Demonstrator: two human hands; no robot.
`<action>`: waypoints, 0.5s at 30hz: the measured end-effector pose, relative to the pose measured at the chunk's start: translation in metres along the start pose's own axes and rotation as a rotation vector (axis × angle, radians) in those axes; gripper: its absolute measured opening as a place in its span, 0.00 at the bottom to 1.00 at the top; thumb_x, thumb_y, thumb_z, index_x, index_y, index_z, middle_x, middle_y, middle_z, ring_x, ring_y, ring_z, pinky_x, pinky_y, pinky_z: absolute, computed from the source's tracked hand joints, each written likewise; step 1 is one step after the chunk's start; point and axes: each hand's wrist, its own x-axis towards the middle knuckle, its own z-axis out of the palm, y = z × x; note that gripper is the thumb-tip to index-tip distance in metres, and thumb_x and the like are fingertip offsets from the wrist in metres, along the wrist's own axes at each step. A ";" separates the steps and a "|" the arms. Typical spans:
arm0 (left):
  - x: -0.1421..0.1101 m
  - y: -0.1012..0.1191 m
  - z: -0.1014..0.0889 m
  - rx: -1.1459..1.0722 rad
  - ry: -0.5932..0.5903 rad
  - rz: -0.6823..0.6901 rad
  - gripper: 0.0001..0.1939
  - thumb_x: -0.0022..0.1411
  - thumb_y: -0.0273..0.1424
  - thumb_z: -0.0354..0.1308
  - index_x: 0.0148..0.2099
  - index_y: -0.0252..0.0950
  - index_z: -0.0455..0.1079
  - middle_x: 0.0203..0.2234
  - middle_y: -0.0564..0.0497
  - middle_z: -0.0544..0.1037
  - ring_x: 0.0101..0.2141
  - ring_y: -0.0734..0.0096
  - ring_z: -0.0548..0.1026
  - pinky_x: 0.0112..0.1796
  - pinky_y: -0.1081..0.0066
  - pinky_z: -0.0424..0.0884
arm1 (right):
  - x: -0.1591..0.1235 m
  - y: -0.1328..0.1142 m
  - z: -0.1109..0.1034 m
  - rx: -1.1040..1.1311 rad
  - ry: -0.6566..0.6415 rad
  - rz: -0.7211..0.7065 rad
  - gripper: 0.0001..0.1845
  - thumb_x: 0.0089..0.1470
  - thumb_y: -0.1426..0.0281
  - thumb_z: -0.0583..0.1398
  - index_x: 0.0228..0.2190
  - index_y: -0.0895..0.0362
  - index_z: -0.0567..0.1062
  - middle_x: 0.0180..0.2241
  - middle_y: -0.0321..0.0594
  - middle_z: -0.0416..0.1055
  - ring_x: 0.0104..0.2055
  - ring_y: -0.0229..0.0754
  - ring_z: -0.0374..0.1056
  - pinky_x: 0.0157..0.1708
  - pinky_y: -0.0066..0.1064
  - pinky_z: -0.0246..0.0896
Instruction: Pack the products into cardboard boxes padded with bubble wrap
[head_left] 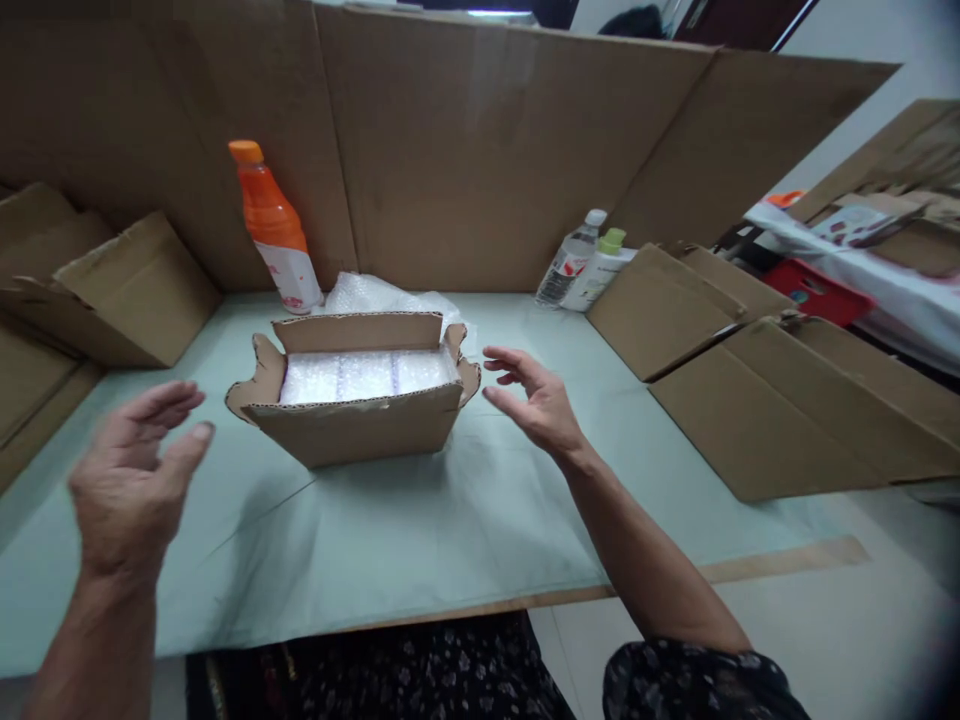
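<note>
Right, left hand (129, 475) loose, fingers apart from thumb, over the table (352, 570), a gap left of the box (382, 432). Right hand (536, 402) same, thumb and fingers parted, tips just beside the box's right flap (469, 376). Box sits between both hands, top flaps up, side flaps sticking out toward each hand. Wrapped goods (360, 376) inside, long flaps rising in front and behind. Past the box from the hands: loose wrap (382, 293) close behind it; orange bottle (279, 235) beyond left hand, upright near the cardboard wall (517, 160). Clear bottle (570, 265) and white bottle (598, 272) beyond right hand. Left cartons (142, 295) past left hand, right cartons (772, 420) right of right hand.
</note>
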 end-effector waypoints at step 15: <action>-0.048 -0.002 0.086 -0.441 0.023 -0.172 0.34 0.54 0.40 0.70 0.61 0.40 0.69 0.56 0.43 0.76 0.59 0.53 0.73 0.59 0.59 0.70 | -0.039 0.012 0.038 0.057 0.015 0.022 0.43 0.49 0.57 0.69 0.63 0.55 0.67 0.62 0.50 0.68 0.60 0.57 0.68 0.57 0.47 0.66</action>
